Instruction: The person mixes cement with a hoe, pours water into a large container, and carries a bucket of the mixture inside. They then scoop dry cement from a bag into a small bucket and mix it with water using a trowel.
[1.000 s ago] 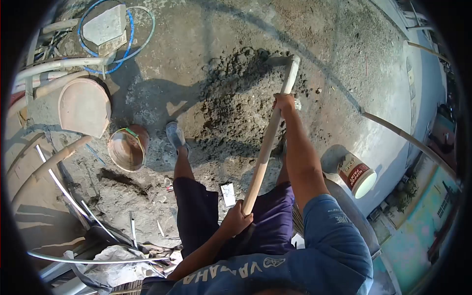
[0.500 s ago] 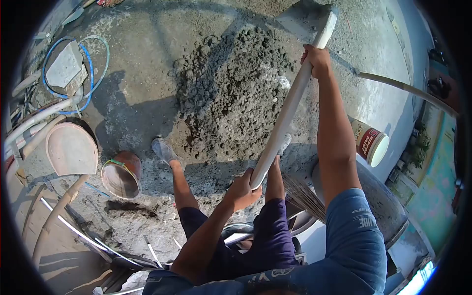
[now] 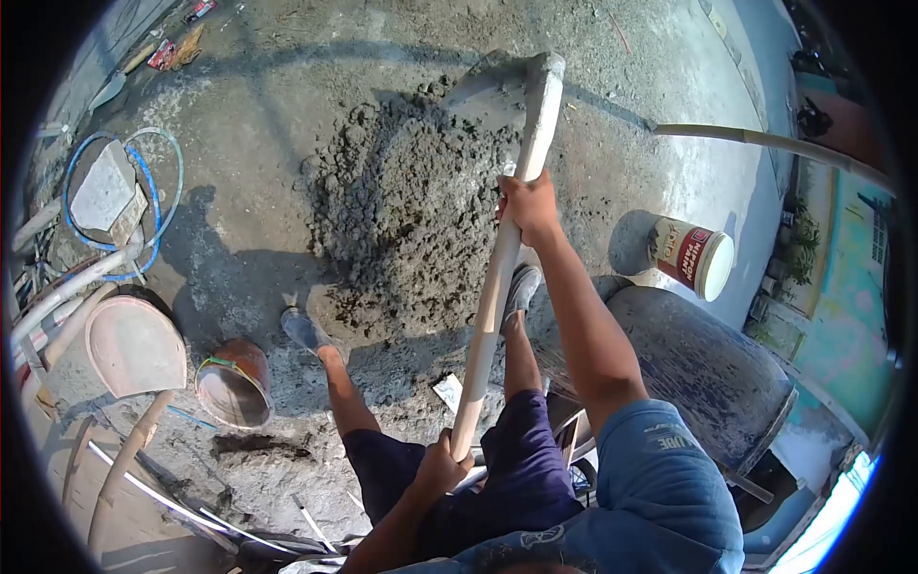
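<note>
A hoe with a thick pale wooden handle runs from my lap out over a heap of wet grey mortar mix. My left hand is wrapped round the handle's near end. Farther up, my right hand grips the shaft below the head. The wide hoe blade lies at the far edge of the heap and overlaps it in this view. My feet stand apart on the near side of the mix.
On the left are a reddish bucket, a shallow pale pan and a blue hose around a concrete chunk. To the right lie a paint bucket, a big dark drum and a long pole.
The hoe has swung left and nearer, bringing its blade from beyond the heap to its far edge. Both hands stay on the handle; the view has shifted.
</note>
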Tool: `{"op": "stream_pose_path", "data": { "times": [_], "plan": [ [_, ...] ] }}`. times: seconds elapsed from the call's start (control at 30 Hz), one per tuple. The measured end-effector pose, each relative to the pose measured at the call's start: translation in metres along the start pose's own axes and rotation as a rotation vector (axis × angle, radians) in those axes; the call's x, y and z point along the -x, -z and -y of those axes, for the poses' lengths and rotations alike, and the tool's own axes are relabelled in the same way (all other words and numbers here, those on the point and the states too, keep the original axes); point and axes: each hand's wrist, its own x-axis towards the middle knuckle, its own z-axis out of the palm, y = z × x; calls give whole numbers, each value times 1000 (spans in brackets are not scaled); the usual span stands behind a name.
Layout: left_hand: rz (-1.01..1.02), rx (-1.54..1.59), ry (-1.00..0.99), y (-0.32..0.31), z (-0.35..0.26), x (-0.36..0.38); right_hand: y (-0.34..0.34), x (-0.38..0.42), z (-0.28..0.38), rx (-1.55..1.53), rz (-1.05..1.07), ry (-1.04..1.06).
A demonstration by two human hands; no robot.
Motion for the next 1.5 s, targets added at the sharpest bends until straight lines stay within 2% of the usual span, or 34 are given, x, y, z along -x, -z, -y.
{"op": "stream_pose_path", "data": {
  "times": [0.03, 0.1, 0.13, 0.17, 0.2, 0.23, 0.27, 0.3, 0.33, 0.37, 0.4, 0.43, 0.53, 0.6, 0.63, 0.67, 0.7, 0.73, 0.77, 0.8, 0.83, 0.93, 1.0, 1.07, 1.1, 1.17, 1.2, 1.23, 1.27, 1.3, 1.33, 1.4, 1.43, 1.5],
  "plan": [
    [-50, 55, -75, 12, 3, -46, -3, -38, 21, -31, -16, 132],
    [-172, 2, -285, 49, -35, -123, -19, -108, 53, -58, -121, 217],
    [-160, 82, -117, 52, -33, -150, -31, -151, 50, -35, -178, 237],
    [-72, 182, -9, 66, -63, -148, -43, -172, 44, 25, -180, 196],
    [-108, 192, 36, 60, -61, -137, -56, -169, 37, 85, -202, 92],
    [-86, 337, -4, 43, -39, -116, -67, -146, 20, 234, -196, 49],
    [-58, 406, 120, 31, -42, -77, -82, -140, -22, 432, -110, -30],
    [-109, 400, 231, 16, -36, -43, -81, -98, -52, 332, -78, 49],
    [-148, 369, 390, -2, -23, -6, -83, -69, -86, 344, -64, 1],
    [-162, 307, 402, -19, -6, 22, -65, -10, -78, 344, 6, -117],
    [-164, 226, 341, -31, 14, 43, -55, 28, -87, 249, 52, -206],
    [-162, 165, 275, -38, 28, 51, -42, 65, -88, 159, 84, -205],
    [-171, 81, 107, -46, 57, 43, -22, 97, -90, 132, 51, -171],
    [-190, 55, 13, -52, 78, 35, -8, 61, -68, 107, 24, -118],
    [-202, 48, -18, -36, 39, 31, -3, 37, -47, 42, -16, -71],
    [-74, 52, 162, -16, 6, -1, 1, 11, -26, 51, -61, 40],
    [-156, -42, -239, -15, 22, -42, 2, -31, -17, 43, -84, 97],
    [-69, 146, -160, 4, -5, -81, 0, -75, -7, -29, -119, 148],
    [-133, -45, -151, 12, -11, -118, 0, -108, 10, -68, -119, 160],
    [-176, -21, -320, 24, -20, -153, -4, -125, 36, -84, -113, 205],
    [-141, 49, -279, 39, -38, -177, -3, -167, 35, -30, -83, 241],
    [-153, -53, -180, 62, -69, -203, -18, -211, 45, 71, -118, 273],
    [-19, 219, -96, 73, -83, -188, -35, -233, 32, 120, -98, 146],
    [-2, 180, -43, 81, -104, -156, -44, -219, 36, 223, -60, 1],
    [-67, 161, -135, 75, -105, -138, -50, -205, 33, 226, -47, -20],
    [103, 266, 12, 80, -132, -100, -57, -170, 36, 461, 60, -108],
    [174, 321, 80, 83, -141, -77, -60, -156, 25, 403, 122, -165],
    [167, 302, 63, 86, -147, -54, -62, -148, 9, 349, 183, -214],
    [160, 283, 47, 87, -151, -29, -67, -143, -21, 445, 217, -222],
    [192, 290, 136, 88, -154, -6, -78, -107, -36, 311, 137, -330],
    [178, 294, 144, 92, -156, 12, -86, -91, -57, 560, 237, -315],
    [203, 333, 253, 105, -158, 46, -101, -49, -88, 570, 260, -437],
    [269, 355, 332, 108, -145, 56, -104, -32, -98, 460, 227, -474],
    [238, 301, 306, 128, -139, 76, -107, -3, -99, 345, 195, -495]
  ]
}}
